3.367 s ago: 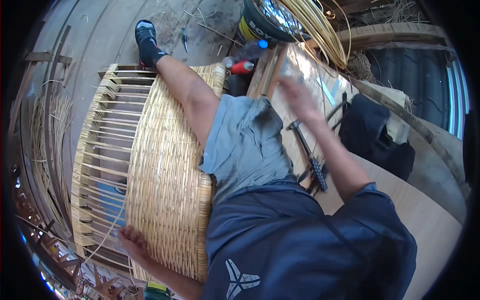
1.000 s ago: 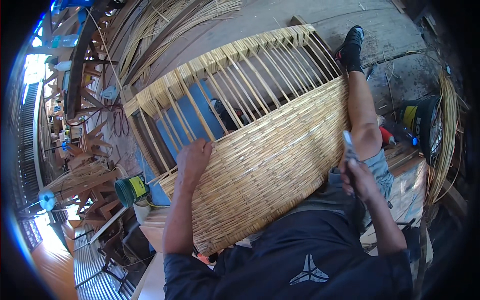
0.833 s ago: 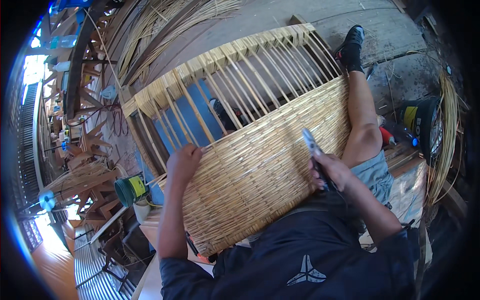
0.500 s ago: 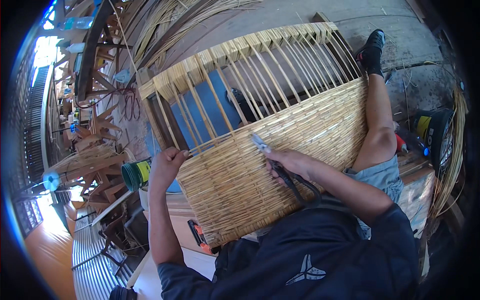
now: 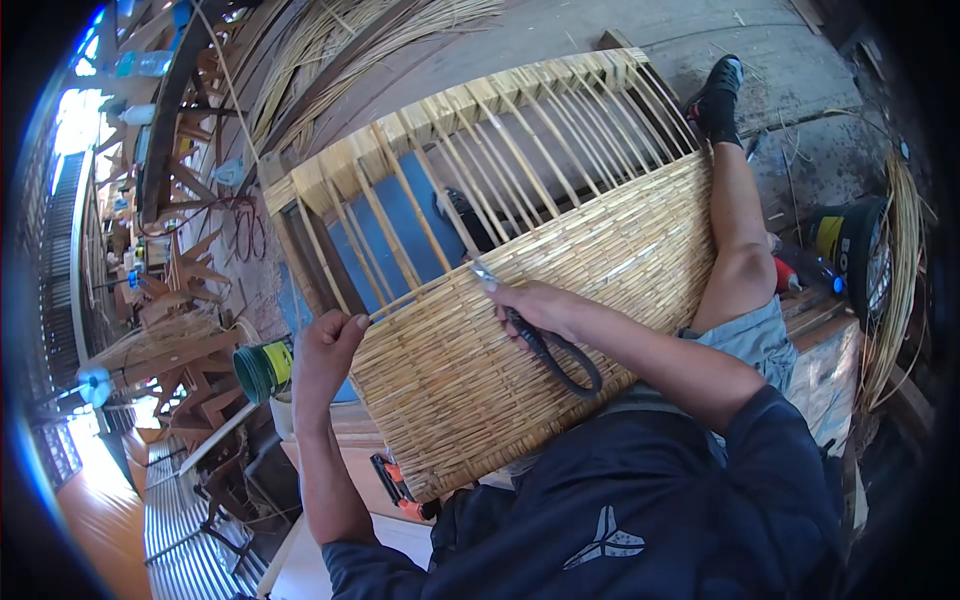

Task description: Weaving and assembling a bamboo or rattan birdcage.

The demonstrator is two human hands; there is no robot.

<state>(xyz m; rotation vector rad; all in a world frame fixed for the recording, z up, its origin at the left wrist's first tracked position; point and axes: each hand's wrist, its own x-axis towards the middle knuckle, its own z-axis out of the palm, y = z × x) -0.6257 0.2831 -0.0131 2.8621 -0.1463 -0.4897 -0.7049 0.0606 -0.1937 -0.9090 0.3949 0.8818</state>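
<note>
A woven cane panel [image 5: 530, 340] lies tilted across my lap on a wooden frame, its lower part densely woven. Bare upright cane strips [image 5: 520, 150] cross the open upper part. My right hand [image 5: 535, 308] grips black-handled pliers [image 5: 560, 360], their silver jaws at the upper edge of the weave. At the panel's left edge my left hand [image 5: 330, 345] is closed, thumb and fingers pinched at the end of a thin cane strand [image 5: 415, 293] that runs along the weave's top edge. The fingers hide exactly how the strand is held.
A green bucket [image 5: 263, 370] stands left of the panel, and a dark bucket [image 5: 845, 240] is at the right. An orange-and-black clamp [image 5: 400, 485] sits below the panel's left corner. Loose cane bundles [image 5: 320, 60] lie at the back; more cane [image 5: 895, 290] hangs at the far right.
My right hand has moved left and up with the pliers, bringing their jaws to the weave's top edge. My left hand stays at the panel's left edge; the whole view has shifted slightly.
</note>
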